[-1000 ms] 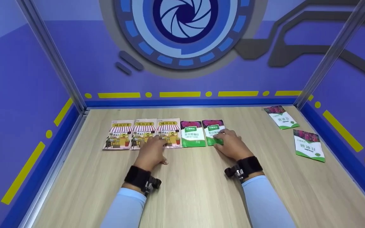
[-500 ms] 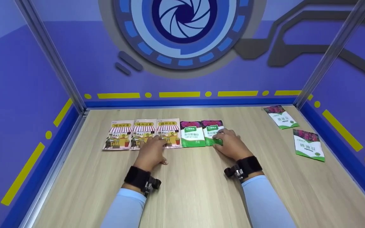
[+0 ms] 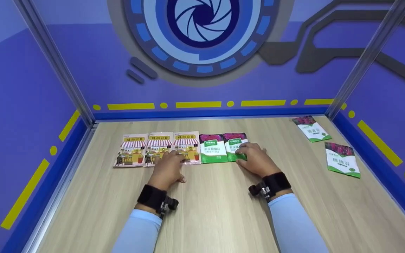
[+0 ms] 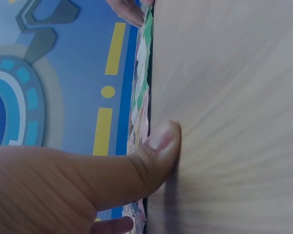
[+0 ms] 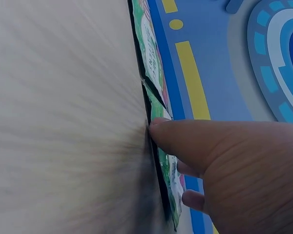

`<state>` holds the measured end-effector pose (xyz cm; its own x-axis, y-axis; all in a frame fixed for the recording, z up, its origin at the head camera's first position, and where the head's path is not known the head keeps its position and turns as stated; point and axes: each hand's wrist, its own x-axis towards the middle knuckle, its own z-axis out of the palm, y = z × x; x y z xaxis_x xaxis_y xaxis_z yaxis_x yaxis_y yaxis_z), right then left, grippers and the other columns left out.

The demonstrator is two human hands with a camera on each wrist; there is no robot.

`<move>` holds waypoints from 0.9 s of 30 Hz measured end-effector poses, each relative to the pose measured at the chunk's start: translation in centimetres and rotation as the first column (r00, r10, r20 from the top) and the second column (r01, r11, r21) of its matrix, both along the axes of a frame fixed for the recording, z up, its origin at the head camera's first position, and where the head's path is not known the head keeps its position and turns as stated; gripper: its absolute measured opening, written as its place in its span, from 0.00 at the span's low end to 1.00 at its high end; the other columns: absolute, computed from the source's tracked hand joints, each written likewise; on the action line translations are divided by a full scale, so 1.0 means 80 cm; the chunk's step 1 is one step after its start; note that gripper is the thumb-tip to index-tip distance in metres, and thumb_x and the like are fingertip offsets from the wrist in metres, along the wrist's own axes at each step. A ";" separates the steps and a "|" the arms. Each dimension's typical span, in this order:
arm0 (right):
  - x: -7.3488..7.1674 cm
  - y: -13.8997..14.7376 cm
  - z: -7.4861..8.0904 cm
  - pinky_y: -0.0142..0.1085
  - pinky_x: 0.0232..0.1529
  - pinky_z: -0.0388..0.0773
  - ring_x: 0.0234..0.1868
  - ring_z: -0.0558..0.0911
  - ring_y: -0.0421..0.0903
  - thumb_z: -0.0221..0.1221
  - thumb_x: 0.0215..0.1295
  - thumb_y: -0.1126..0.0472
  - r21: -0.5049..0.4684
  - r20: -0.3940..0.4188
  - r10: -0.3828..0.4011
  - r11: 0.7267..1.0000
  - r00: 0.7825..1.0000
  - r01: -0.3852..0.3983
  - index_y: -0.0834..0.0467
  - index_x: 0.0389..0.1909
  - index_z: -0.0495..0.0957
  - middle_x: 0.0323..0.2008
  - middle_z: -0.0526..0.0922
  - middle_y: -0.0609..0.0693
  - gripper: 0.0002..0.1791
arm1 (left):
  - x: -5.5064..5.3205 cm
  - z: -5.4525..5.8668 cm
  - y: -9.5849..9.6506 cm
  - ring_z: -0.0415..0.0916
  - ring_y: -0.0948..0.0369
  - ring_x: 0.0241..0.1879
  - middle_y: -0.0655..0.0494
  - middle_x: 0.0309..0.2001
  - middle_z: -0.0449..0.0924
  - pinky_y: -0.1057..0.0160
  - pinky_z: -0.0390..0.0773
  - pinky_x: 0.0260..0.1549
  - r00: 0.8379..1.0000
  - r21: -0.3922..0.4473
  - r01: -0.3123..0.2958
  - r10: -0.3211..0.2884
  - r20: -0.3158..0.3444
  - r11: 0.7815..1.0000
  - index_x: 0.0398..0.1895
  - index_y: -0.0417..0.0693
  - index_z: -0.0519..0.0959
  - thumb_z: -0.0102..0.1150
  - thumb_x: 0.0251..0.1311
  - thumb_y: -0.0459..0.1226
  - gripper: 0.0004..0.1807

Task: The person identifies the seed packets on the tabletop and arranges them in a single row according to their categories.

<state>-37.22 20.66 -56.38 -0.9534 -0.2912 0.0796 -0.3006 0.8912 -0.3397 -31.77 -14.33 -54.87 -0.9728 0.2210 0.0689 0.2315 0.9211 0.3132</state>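
Note:
Five-in-line is the layout of flat paper seed packets across the table. Three pink packets with a striped-awning shop picture lie on the left: the leftmost (image 3: 130, 151), the middle (image 3: 159, 142) and the third (image 3: 188, 142). Two green-and-white flower seed packets follow, an inner one (image 3: 213, 149) and an outer one (image 3: 233, 142). My left hand (image 3: 168, 170) rests over the lower parts of the middle and third pink packets, its thumb (image 4: 158, 146) out on the wood. With loosely bent fingers my right hand (image 3: 258, 162) touches the outer green packet, thumb (image 5: 180, 136) at its lower edge.
Two more white-and-green packets lie at the right, a farther one (image 3: 312, 129) and a nearer one (image 3: 342, 160), both turned at an angle. Blue-purple panels (image 3: 216, 89) enclose the wooden table (image 3: 216, 211) at the back and both sides.
The outer green packet has shifted very slightly beside the inner one. Both hands stay nearly in place, and the head view has tilted a little.

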 end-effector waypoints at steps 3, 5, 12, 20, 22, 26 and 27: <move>0.000 0.005 0.002 0.78 0.66 0.52 0.70 0.70 0.58 0.69 0.66 0.50 -0.015 -0.007 -0.008 1.000 1.000 0.008 0.49 0.57 0.86 0.65 0.77 0.53 0.20 | 0.000 0.000 0.000 0.71 0.45 0.65 0.48 0.67 0.76 0.28 0.59 0.65 1.000 0.004 0.000 0.000 0.004 1.000 0.63 0.54 0.82 0.89 0.27 0.47 0.48; 0.000 0.011 0.003 0.78 0.66 0.53 0.70 0.70 0.58 0.69 0.67 0.49 -0.017 -0.011 -0.023 1.000 1.000 0.023 0.49 0.58 0.85 0.66 0.76 0.53 0.21 | 0.000 -0.001 0.000 0.70 0.45 0.65 0.48 0.68 0.76 0.29 0.59 0.65 1.000 0.005 0.000 0.000 0.008 1.000 0.64 0.55 0.82 0.88 0.27 0.46 0.49; -0.006 0.043 0.011 0.78 0.65 0.55 0.70 0.71 0.63 0.66 0.69 0.49 -0.056 -0.003 -0.123 0.991 0.992 0.123 0.55 0.64 0.81 0.67 0.75 0.59 0.26 | 0.000 0.000 -0.002 0.70 0.45 0.65 0.49 0.68 0.75 0.28 0.60 0.65 1.000 0.017 -0.004 0.003 0.008 1.000 0.63 0.55 0.82 0.88 0.27 0.46 0.48; -0.004 0.096 0.014 0.74 0.66 0.58 0.69 0.69 0.68 0.62 0.71 0.53 -0.085 0.008 -0.243 0.966 0.970 0.243 0.58 0.72 0.71 0.67 0.73 0.65 0.31 | 0.000 -0.003 0.000 0.70 0.45 0.66 0.49 0.68 0.75 0.30 0.62 0.63 1.000 0.006 -0.004 0.004 -0.009 1.000 0.61 0.56 0.83 0.89 0.28 0.46 0.46; -0.002 0.107 0.012 0.75 0.64 0.58 0.70 0.66 0.70 0.62 0.71 0.53 -0.069 0.005 -0.264 0.962 0.965 0.264 0.59 0.74 0.68 0.69 0.70 0.67 0.33 | 0.001 -0.003 0.001 0.69 0.44 0.67 0.49 0.69 0.75 0.28 0.60 0.64 1.000 0.014 -0.002 0.002 -0.009 1.000 0.62 0.56 0.83 0.89 0.28 0.46 0.46; -0.002 0.124 0.008 0.80 0.64 0.49 0.75 0.55 0.74 0.61 0.70 0.54 -0.082 0.003 -0.313 0.946 0.950 0.312 0.62 0.76 0.64 0.76 0.57 0.70 0.36 | 0.002 -0.002 0.002 0.68 0.43 0.68 0.48 0.70 0.73 0.25 0.57 0.66 1.000 0.015 -0.002 0.002 0.002 1.000 0.63 0.57 0.82 0.88 0.29 0.45 0.46; -0.002 0.127 0.008 0.81 0.64 0.47 0.76 0.52 0.74 0.61 0.70 0.54 -0.090 0.004 -0.327 0.941 0.945 0.326 0.62 0.76 0.63 0.77 0.53 0.70 0.37 | 0.003 -0.001 0.002 0.68 0.43 0.68 0.48 0.70 0.74 0.25 0.57 0.65 1.000 0.013 0.000 0.000 0.002 1.000 0.62 0.57 0.82 0.88 0.29 0.45 0.46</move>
<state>-37.36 30.85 -55.74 -0.9939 0.0446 0.1013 -0.0020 0.9078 -0.4195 -31.54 -14.21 -54.98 -0.9729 0.2202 0.0699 0.2309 0.9169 0.3255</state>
